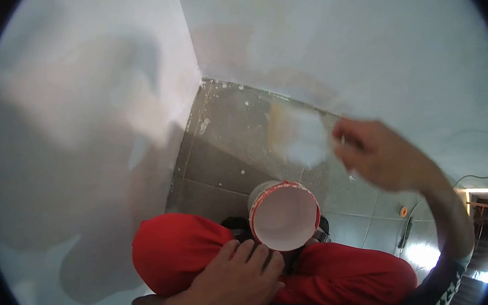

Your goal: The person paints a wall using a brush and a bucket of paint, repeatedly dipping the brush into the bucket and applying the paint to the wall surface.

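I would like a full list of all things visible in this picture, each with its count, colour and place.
walls: two, white, meeting in a corner
floor: one, dark grey tiles with white spots, below the walls
bucket: one, red rim, white inside, between the knees
flat tool: one, pale, blurred, before the floor edge
small thing: one, orange, floor at right
knees: two, red trousers, bottom
left hand: one, on the left knee, fingers by the bucket
right hand: one, raised, gripping the flat tool

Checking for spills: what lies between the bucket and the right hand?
Only dark floor tile, flecked white, lies between the bucket and the right hand, which holds a blurred blade; the head view shows it.
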Tool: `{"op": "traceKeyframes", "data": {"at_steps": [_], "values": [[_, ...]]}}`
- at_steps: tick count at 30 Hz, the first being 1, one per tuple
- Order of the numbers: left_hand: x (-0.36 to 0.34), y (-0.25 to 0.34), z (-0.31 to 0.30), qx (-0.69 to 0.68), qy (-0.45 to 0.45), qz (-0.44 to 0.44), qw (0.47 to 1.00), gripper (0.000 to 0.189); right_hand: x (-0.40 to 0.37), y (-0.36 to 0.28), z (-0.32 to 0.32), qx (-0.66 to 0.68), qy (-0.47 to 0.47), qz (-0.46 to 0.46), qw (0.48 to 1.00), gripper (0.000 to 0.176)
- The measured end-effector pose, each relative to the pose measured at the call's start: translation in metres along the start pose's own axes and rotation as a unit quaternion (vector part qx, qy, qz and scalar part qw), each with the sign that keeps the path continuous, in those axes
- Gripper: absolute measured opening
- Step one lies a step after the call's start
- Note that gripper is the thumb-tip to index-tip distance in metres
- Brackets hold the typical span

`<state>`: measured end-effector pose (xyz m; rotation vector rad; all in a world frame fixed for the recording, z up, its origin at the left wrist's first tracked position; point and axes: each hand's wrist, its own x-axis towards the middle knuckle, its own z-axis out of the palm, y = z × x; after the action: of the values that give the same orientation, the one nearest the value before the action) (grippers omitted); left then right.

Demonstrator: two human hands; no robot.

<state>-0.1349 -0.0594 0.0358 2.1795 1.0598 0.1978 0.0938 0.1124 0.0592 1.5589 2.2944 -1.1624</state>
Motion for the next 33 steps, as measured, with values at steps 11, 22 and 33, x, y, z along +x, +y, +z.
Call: {"op": "traceKeyframes", "data": {"at_steps": [11, 22, 33], "values": [[0.018, -0.002, 0.016, 0.021, -0.022, -0.076, 0.997, 0.041, -0.012, 0.062, 0.121, -0.15, -0.195, -0.021, 0.969, 0.028], [0.043, 0.011, 0.019, 0.044, -0.081, -0.12, 0.988, 0.045, 0.007, 0.098, 0.208, -0.15, -0.078, -0.169, 0.971, 0.042], [0.045, 0.005, 0.023, 0.041, -0.071, -0.103, 0.991, 0.041, 0.031, 0.113, 0.243, -0.178, -0.075, -0.181, 0.964, 0.036]]}}
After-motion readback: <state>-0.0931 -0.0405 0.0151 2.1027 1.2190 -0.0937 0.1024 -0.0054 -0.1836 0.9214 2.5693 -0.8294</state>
